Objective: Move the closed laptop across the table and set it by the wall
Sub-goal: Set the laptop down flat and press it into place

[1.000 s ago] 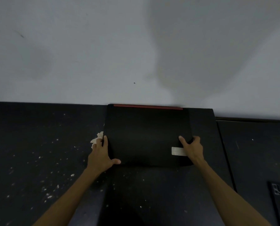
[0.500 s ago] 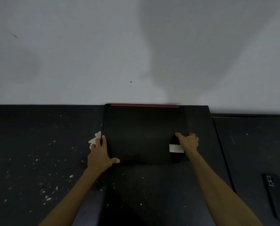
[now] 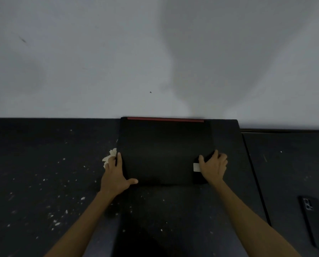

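Note:
The closed black laptop (image 3: pixel 164 151) lies flat on the dark table (image 3: pixel 43 164), its far edge with a red strip right against the grey wall (image 3: pixel 155 52). My left hand (image 3: pixel 116 175) grips its near left corner, thumb along the front edge. My right hand (image 3: pixel 213 167) lies over the near right corner, partly covering a white sticker (image 3: pixel 196 167).
A crumpled white scrap (image 3: pixel 109 158) lies by my left fingers. White flecks are scattered over the left part of the table. A black phone (image 3: pixel 312 217) lies at the right edge, past a seam (image 3: pixel 255 175) between two table tops.
My right hand has slid inward over the laptop's near right corner and now covers part of the sticker. The laptop and my left hand have hardly moved.

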